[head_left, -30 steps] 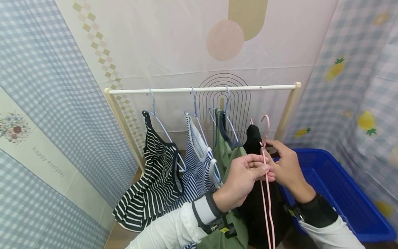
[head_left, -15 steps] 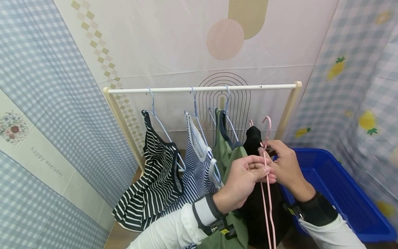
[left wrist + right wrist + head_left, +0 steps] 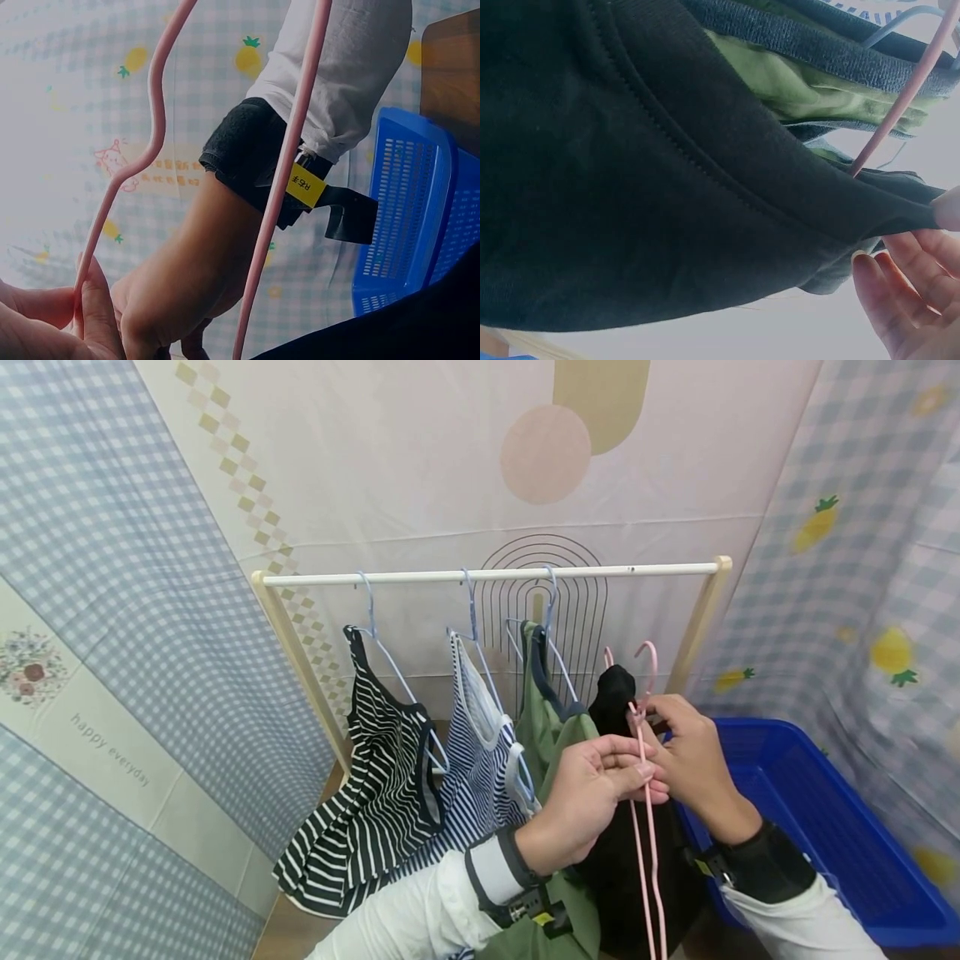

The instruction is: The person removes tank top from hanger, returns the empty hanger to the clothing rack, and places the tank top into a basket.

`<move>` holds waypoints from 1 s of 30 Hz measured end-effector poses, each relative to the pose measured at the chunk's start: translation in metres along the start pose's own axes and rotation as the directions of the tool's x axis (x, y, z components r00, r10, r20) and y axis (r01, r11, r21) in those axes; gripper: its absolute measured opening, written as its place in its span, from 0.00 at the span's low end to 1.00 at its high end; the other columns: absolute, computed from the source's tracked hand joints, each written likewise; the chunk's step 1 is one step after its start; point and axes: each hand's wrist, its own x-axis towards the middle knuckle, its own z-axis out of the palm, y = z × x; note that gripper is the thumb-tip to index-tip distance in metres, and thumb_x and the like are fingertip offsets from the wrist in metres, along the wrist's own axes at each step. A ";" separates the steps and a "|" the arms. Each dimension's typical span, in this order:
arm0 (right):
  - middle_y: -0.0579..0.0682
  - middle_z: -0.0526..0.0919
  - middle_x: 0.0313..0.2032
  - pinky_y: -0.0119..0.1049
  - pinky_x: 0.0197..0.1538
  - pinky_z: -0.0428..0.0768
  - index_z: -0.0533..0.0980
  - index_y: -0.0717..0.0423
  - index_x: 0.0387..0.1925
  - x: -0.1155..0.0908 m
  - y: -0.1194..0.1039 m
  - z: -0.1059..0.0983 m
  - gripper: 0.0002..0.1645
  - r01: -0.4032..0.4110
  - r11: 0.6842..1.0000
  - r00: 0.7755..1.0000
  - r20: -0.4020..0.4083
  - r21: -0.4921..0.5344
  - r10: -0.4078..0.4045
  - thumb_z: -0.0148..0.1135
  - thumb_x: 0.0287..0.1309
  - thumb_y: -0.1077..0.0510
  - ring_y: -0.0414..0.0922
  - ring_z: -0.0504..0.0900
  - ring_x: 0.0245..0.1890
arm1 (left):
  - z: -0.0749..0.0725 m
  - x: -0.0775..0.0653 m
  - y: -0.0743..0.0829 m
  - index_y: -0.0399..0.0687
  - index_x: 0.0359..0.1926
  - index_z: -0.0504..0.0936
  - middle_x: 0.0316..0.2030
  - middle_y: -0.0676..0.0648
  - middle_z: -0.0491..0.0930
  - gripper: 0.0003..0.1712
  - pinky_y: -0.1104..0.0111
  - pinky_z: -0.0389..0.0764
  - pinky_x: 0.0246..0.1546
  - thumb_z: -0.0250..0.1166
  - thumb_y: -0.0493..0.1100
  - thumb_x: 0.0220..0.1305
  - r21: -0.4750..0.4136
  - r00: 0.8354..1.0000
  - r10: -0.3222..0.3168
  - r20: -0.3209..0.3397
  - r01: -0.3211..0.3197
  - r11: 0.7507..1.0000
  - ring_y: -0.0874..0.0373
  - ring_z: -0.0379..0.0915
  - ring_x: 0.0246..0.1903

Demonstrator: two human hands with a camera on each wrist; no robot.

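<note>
My left hand (image 3: 588,789) pinches one wire of a pink clothes hanger (image 3: 654,668) between thumb and fingers, below its hook. In the left wrist view the bent wire of the hanger (image 3: 251,300) passes down to those fingertips. A black top (image 3: 611,877) hangs around the hanger's far arm. My right hand (image 3: 693,760) is beside the hanger's neck; the right wrist view shows its fingers (image 3: 881,300) and thumb at the narrow shoulder of the black top (image 3: 630,187), pinching the cloth. The palm side is partly hidden in the head view.
A white clothes rail (image 3: 420,577) carries a black striped tank top (image 3: 382,810), a blue striped tank top (image 3: 480,785) and a green top (image 3: 534,693) on blue hangers. A blue basket (image 3: 832,843) stands at right. Patterned cloth surrounds the space.
Both hands stay almost in place. The black top's shoulder and the hanger's hook have shifted very slightly downward and right in the head view.
</note>
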 end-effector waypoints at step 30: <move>0.65 0.90 0.39 0.54 0.32 0.80 0.85 0.68 0.43 0.025 0.023 0.020 0.08 0.048 0.989 0.998 -0.026 -0.138 -0.052 0.68 0.64 0.67 0.62 0.87 0.34 | -0.001 -0.009 -0.007 0.15 0.55 0.76 0.49 0.09 0.77 0.14 0.72 0.92 0.39 0.58 0.23 0.74 0.033 0.999 -0.016 0.042 0.015 0.999 0.62 0.85 0.30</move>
